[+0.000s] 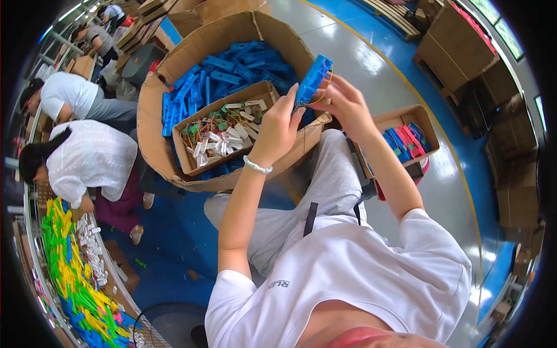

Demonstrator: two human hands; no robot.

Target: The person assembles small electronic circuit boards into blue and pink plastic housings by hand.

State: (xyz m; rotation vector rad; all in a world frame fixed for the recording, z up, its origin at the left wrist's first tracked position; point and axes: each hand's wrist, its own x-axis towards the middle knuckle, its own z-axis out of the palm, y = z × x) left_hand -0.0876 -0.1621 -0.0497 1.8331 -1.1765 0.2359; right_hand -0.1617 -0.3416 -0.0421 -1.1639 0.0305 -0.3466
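Note:
Both my hands are raised in front of me and hold one flat blue plastic part. My left hand grips its lower end with fingers wrapped around it; a white bead bracelet sits on that wrist. My right hand pinches the part's right side, and a thin wire seems to run by its fingers. Below the hands is a small cardboard box of wired components with white and green pieces. It rests inside a large cardboard box full of blue plastic parts.
A small cardboard box with blue and red pieces sits on the floor to my right. Two people in white shirts work at a bench on my left, heaped with yellow, green and blue parts. Stacked cartons stand far right.

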